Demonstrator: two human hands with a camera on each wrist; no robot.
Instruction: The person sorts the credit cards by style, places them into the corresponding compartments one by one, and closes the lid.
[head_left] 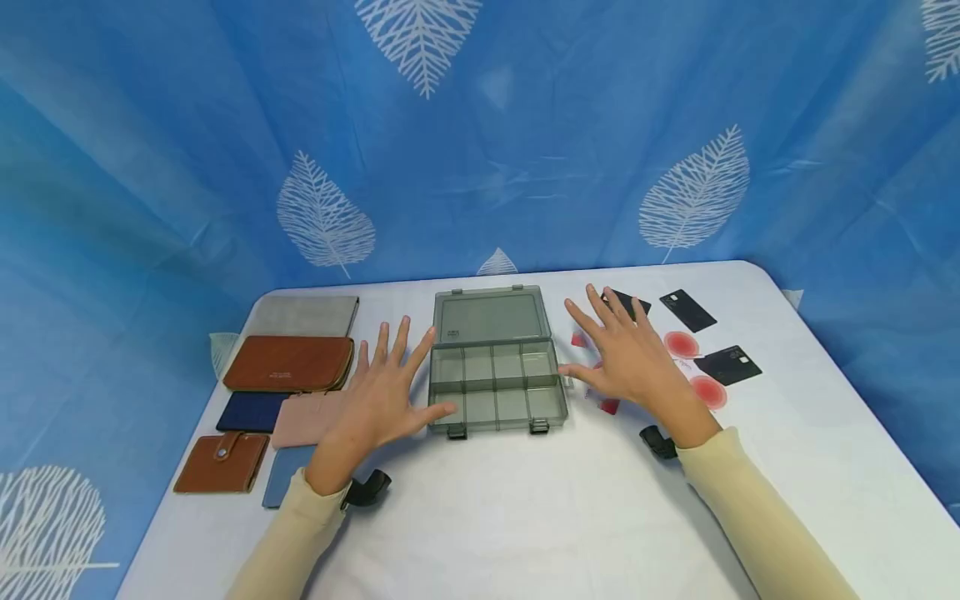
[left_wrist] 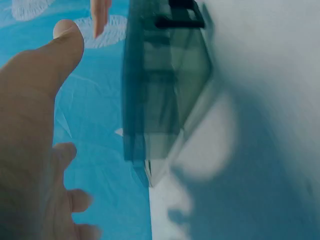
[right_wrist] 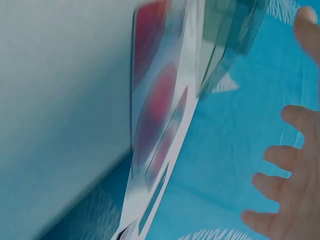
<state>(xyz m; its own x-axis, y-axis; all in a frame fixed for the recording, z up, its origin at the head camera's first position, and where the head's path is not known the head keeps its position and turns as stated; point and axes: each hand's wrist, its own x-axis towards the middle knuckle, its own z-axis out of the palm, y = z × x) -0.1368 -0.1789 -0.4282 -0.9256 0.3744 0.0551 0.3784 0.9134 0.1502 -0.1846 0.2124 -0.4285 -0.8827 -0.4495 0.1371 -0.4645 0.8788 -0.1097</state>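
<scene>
On the near bench (head_left: 525, 517), resting nothing yet: just two cream sleeves reaching forward. Hovering either side of the box (head_left: 497, 375), left hand (head_left: 378, 400) and right hand (head_left: 633, 362), fingers of both spread straight and gripping nothing. Sitting mid-bench, that box, smoky and see-through, lid thrown back flat behind it, compartments looking bare, two dark latches facing the near edge. Nearly touching its left front corner, the left thumb (left_wrist: 65, 45); whether actually in contact, impossible to tell. Lying under and beyond the right hand, red cards (head_left: 681, 343) and black cards (head_left: 727, 365), scattered just right of the box. Lying to the left, a cluster of wallets (head_left: 288, 363), brown, pink, navy and grey, close together. Judging by the pose: framing the open box, with no picking begun. Calling next, probably, for one hand dropping onto a card or wallet and pinching its edge cleanly off the flat bench. Hanging behind everything, a blue leaf-print cloth (head_left: 480, 133).
</scene>
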